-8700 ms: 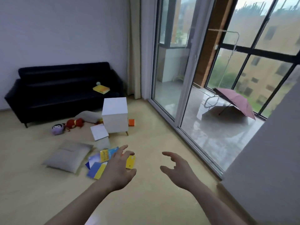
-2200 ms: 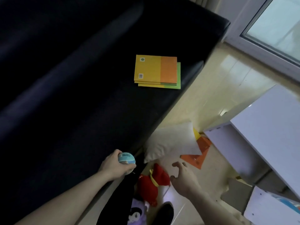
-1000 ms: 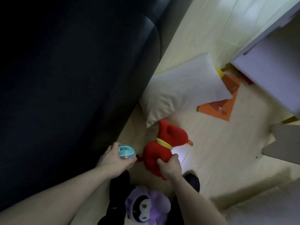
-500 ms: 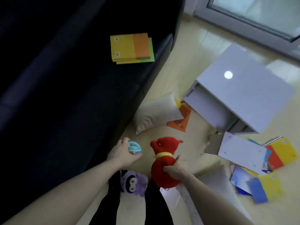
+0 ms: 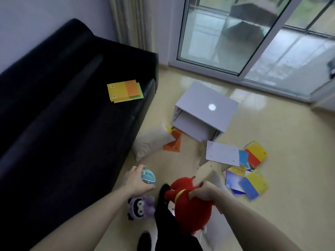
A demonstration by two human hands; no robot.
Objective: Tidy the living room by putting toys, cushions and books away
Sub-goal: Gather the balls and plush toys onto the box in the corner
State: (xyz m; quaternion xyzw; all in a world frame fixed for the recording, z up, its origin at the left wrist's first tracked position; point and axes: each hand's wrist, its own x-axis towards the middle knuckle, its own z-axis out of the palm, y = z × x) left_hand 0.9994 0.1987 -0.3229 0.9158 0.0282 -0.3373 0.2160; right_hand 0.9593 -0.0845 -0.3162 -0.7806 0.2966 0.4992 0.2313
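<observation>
A single head-worn wide-angle view looks steeply down and forward from standing height, both hands (image 5: pixel 139 182) close below, the sofa (image 5: pixel 54 124) at left, the glass door (image 5: pixel 235 33) far ahead.

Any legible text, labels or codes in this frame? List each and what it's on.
Nothing can be read.
Small blue ball in the left hand: printed markings, too blurred to read.
Yellow and orange books on the black sofa: two small code-like squares, too small to read.
Books on the floor: cover print, blurred.
</observation>
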